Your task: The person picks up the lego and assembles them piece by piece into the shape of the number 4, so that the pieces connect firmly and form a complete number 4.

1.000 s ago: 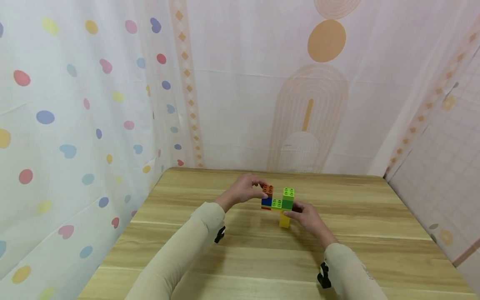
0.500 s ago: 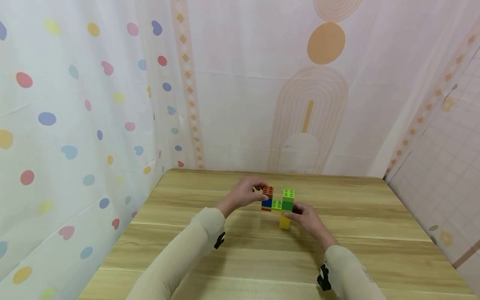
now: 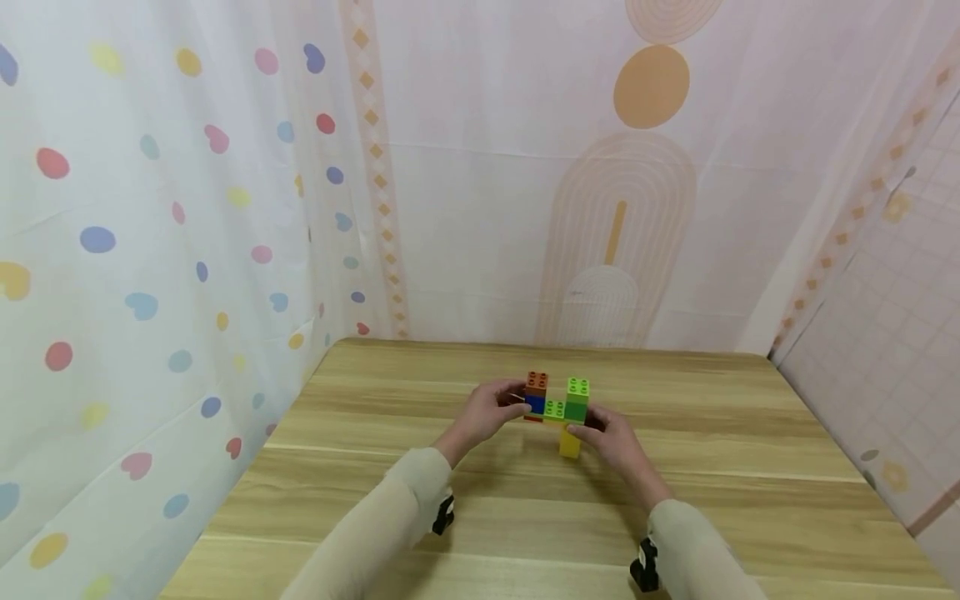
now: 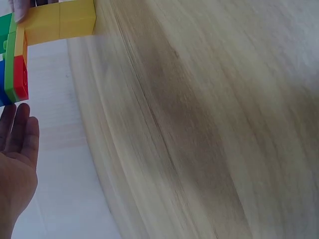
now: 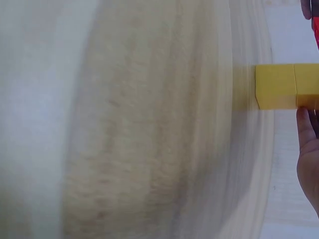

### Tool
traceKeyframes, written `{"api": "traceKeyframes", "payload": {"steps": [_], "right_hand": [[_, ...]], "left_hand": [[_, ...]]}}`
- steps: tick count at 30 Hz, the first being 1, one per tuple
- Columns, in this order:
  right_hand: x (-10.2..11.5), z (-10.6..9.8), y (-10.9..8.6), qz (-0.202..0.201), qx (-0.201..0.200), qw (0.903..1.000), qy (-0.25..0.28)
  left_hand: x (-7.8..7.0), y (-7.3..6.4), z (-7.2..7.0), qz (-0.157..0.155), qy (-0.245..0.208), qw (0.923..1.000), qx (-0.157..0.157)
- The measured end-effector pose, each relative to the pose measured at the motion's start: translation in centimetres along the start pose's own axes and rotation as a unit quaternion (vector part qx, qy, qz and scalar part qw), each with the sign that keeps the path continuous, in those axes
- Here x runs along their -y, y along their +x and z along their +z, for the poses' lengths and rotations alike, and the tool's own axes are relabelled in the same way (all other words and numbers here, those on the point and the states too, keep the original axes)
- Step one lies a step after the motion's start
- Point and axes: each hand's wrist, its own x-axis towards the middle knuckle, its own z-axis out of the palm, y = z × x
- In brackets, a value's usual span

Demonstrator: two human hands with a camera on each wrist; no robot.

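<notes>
A toy-brick structure (image 3: 554, 410) stands on the wooden table, raised on a yellow column (image 3: 570, 442). An orange brick (image 3: 537, 382) over a blue brick (image 3: 535, 403) forms its left side; light and dark green bricks (image 3: 576, 404) rise on the right. Beneath the overhanging left end is a red brick (image 4: 21, 77). My right hand (image 3: 618, 435) pinches the top of the yellow column, thumb in front. My left hand (image 3: 487, 412) is at the structure's left side, thumb by the blue brick. Its fingers (image 4: 21, 124) look straight in the left wrist view, tips right at the bricks.
The wooden table (image 3: 360, 533) reaches back to a patterned curtain (image 3: 480, 250). A dotted curtain (image 3: 172, 333) hangs along the left side. A black wrist-camera mount (image 3: 444, 515) hangs under the left sleeve, another mount (image 3: 645, 567) under the right.
My left hand has come off the top of the orange brick and moved down and left to the side of the stack. The right hand and the structure hold their place.
</notes>
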Motion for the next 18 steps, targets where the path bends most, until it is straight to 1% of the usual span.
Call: {"api": "traceKeyframes", "payload": {"steps": [5, 9, 12, 14, 16, 18], "right_hand": [[0.3, 0.1, -0.8, -0.006, -0.035, 0.9991, 0.025], [0.7, 0.5, -0.7, -0.019, -0.064, 0.9973, 0.032], [1.0, 0.9, -0.4, -0.017, -0.063, 0.9963, 0.056], [1.1, 1.2, -0.2, -0.008, -0.061, 0.9952, 0.076], [1.3, 1.4, -0.1, -0.003, -0.055, 0.9945, 0.089], [1.4, 1.5, 0.1, 0.001, -0.053, 0.9947, 0.088]], "left_hand": [[0.1, 0.0, 0.3, -0.001, -0.006, 0.9999, -0.013], [-0.1, -0.1, 0.1, -0.003, -0.010, 0.9996, -0.026], [-0.3, -0.3, -0.1, -0.006, -0.008, 0.9992, -0.039], [-0.2, -0.4, -0.2, -0.007, -0.007, 0.9991, -0.040], [-0.1, -0.4, -0.3, -0.009, -0.009, 0.9993, -0.035], [0.1, -0.5, -0.5, -0.011, -0.010, 0.9996, -0.024]]}}
